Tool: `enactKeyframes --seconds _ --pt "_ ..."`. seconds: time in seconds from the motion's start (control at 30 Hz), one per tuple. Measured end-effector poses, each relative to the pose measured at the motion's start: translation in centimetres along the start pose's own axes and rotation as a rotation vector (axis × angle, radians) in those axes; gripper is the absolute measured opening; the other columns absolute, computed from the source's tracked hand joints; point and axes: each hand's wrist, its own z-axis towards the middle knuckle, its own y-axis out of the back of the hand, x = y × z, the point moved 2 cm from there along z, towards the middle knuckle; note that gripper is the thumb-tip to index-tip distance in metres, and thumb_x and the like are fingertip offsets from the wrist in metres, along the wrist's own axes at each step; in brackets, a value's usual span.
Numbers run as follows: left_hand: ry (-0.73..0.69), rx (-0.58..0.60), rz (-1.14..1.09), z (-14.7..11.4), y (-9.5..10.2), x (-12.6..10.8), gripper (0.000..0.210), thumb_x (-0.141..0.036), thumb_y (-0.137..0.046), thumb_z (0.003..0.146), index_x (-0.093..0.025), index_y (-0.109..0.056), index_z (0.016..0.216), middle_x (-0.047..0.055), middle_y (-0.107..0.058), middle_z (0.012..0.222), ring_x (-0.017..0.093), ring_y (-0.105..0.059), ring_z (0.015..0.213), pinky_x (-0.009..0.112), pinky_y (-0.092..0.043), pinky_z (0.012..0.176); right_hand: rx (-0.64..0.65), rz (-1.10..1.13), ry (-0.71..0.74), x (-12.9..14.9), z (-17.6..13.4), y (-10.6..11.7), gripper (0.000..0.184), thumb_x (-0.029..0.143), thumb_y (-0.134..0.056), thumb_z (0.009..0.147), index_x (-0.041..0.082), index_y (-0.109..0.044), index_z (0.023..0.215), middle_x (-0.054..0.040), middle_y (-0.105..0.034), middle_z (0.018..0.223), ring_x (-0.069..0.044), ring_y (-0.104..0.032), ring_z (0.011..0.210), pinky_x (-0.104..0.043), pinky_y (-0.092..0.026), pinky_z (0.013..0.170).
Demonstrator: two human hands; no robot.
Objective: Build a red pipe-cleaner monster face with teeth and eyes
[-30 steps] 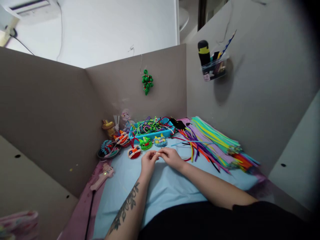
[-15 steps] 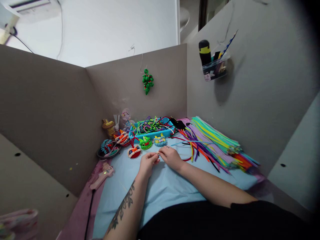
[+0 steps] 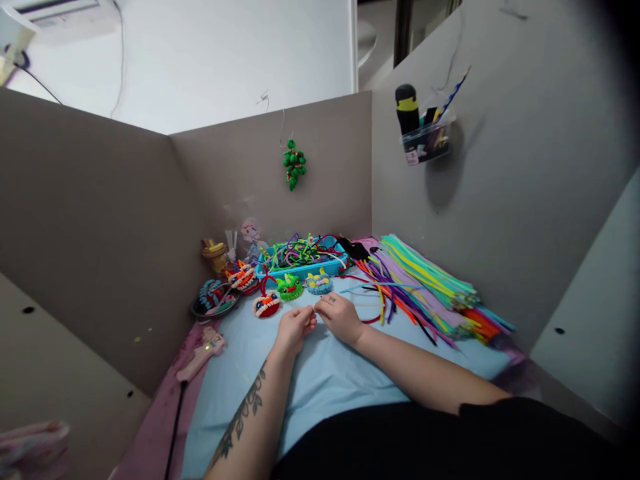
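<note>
My left hand (image 3: 296,328) and my right hand (image 3: 341,318) meet over the blue cloth (image 3: 325,373), fingertips pinched together and nearly touching. Whatever lies between the fingers is too small and hidden to name. Just beyond them sit three fuzzy pipe-cleaner faces: an orange and red one (image 3: 267,305), a green one (image 3: 290,287) and a light-blue one with yellow (image 3: 319,282). A light-blue pipe cleaner (image 3: 373,287) lies past my right hand.
A blue tray (image 3: 300,273) of tangled pipe-cleaner pieces stands behind. Bundles of pipe cleaners (image 3: 425,270) cover the right side. A pink glue gun (image 3: 203,355) and a dark bowl (image 3: 215,310) are at left. Grey panels enclose the table.
The view has shifted slightly. Both hands stay together with fingers pinched; a small pale bit seen between the fingertips before is now barely visible.
</note>
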Motion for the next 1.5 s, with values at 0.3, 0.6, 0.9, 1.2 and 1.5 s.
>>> enactKeyframes --seconds 0.3,0.6,0.9,1.2,1.5 --pt "-0.253 -0.022 0.199 -0.3 -0.4 -0.5 0.027 -0.036 -0.071 0.061 -0.011 -0.066 0.068 -0.001 -0.059 0.051 0.009 -0.052 0.048 0.019 -0.041 0.050 -0.056 0.275 -0.108 -0.7 -0.2 -0.6 0.012 0.019 -0.051 0.086 0.018 -0.062 0.086 -0.0052 -0.064 0.082 -0.018 -0.055 0.082 -0.030 -0.042 0.077" --pt "-0.509 -0.056 0.412 -0.4 -0.4 -0.4 0.019 -0.032 -0.066 0.069 -0.015 -0.069 0.075 0.004 -0.066 0.068 0.014 -0.059 0.059 0.024 -0.048 0.058 -0.064 0.478 -0.312 -1.0 -0.1 -0.4 0.014 0.025 -0.056 0.081 0.018 -0.063 0.071 -0.0019 -0.062 0.068 -0.014 -0.055 0.066 -0.025 -0.042 0.061" --pt "-0.607 -0.068 0.498 -1.0 -0.5 -0.5 0.012 -0.024 -0.062 0.071 -0.018 -0.070 0.077 0.004 -0.066 0.072 0.015 -0.060 0.062 0.026 -0.050 0.060 -0.063 0.522 -0.299 -0.5 0.0 0.0 0.013 0.021 -0.056 0.080 0.018 -0.062 0.068 -0.0017 -0.060 0.067 -0.014 -0.054 0.065 -0.025 -0.042 0.061" --pt "-0.619 -0.107 0.510 -1.1 -0.5 -0.5 0.010 -0.022 -0.061 0.071 -0.019 -0.070 0.075 0.004 -0.066 0.072 0.015 -0.061 0.062 0.026 -0.049 0.063 -0.071 0.540 -0.304 -0.6 0.1 -0.3 0.014 0.021 -0.057 0.080 0.018 -0.060 0.067 -0.0010 -0.059 0.066 -0.014 -0.054 0.065 -0.025 -0.042 0.061" --pt "-0.527 -0.205 0.296 -0.1 0.7 -1.1 0.024 -0.034 -0.064 0.070 -0.015 -0.065 0.084 0.004 -0.065 0.072 0.015 -0.061 0.065 0.026 -0.049 0.063 0.030 0.468 -0.337 -1.9 -0.2 -0.4 0.028 0.027 -0.058 0.078 0.019 -0.056 0.105 -0.0030 -0.063 0.085 -0.015 -0.057 0.069 -0.025 -0.043 0.063"
